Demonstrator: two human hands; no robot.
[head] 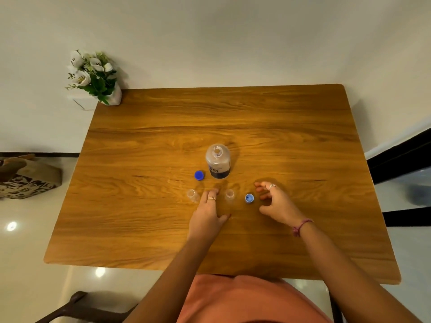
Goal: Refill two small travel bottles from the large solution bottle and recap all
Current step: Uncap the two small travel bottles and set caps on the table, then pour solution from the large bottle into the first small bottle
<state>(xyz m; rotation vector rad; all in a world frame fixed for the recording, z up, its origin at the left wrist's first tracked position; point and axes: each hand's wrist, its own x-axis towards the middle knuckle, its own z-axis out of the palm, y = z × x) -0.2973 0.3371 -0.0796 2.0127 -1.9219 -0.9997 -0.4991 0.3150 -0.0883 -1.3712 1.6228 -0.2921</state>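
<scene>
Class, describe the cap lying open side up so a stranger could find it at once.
Start at the large bottle mid-table. Nearer the person and to its right, beside the right hand, lies a light blue cap. Unlike the dark blue cap left of the bottle, its hollow faces up.

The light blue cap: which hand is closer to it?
Right. The right hand hovers just beside the light blue cap. The left hand lies farther off, beyond a small clear bottle.

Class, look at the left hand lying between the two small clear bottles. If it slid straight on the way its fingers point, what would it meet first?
Most likely the large solution bottle, open-topped and standing just beyond the left hand. The fingers point slightly right of straight ahead, toward its base; depth is hard to judge from above.
</scene>
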